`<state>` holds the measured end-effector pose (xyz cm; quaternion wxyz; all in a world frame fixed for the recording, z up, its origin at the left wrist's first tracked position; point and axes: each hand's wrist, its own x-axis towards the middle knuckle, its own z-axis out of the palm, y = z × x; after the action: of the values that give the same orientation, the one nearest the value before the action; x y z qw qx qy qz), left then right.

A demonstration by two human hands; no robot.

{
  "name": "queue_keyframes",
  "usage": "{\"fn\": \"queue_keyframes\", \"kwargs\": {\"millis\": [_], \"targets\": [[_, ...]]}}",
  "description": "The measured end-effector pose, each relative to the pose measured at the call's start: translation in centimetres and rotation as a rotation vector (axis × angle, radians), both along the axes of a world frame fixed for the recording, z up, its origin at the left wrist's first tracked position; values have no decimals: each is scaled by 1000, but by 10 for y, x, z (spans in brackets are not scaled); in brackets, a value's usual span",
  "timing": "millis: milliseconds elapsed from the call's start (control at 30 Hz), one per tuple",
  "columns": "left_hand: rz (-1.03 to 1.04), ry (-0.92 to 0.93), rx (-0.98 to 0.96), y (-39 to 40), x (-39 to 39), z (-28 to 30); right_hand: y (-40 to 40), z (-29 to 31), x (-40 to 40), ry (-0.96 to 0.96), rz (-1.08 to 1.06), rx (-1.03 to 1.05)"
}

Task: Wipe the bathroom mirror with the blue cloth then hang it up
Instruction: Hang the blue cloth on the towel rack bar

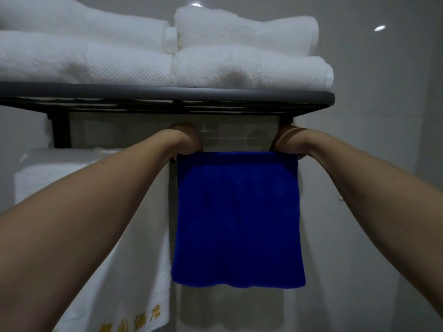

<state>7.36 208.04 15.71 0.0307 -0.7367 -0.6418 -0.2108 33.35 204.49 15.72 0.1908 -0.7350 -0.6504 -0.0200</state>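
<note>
Head view: the blue cloth (238,219) hangs flat and spread out over a rail under a dark wall shelf (167,94). The left hand (188,140) is closed on the cloth's top left corner, and the right hand (286,140) is closed on its top right corner. Folded white towels (124,56) are stacked on the shelf. A white towel with gold lettering (134,271) hangs just left of the cloth.

We see four folded white bath towels (148,51) stacked in two piles on a dark metal wall rack (215,95), while a white hand towel with gold embroidered characters (115,271) hangs beneath against glossy grey wall tiles (383,92).
</note>
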Motion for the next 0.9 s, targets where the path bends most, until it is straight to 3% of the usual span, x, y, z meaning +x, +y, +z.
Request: {"fn": "queue_keyframes", "kwargs": {"millis": [167, 300, 533, 633, 733, 800, 900], "targets": [[-73, 75, -32, 3, -3, 3, -5, 9, -10, -241, -15, 85], [-107, 37, -26, 0, -8, 2, -7, -2, -1, -61, 97, 124], [-223, -109, 7, -11, -16, -10, -11, -22, -9, 139, 29, 76], [-321, -241, -59, -13, -17, -10, -13, -47, -2, 206, 73, 310], [-347, -201, -166, -10, -15, -15, -12, -85, 2, 576, 214, 727], [-347, -203, -179, -8, -15, -16, -14, -106, -2, 839, 170, 922], [-360, -226, -183, -3, -16, -17, -13, -123, -8, 1366, 139, 894]]}}
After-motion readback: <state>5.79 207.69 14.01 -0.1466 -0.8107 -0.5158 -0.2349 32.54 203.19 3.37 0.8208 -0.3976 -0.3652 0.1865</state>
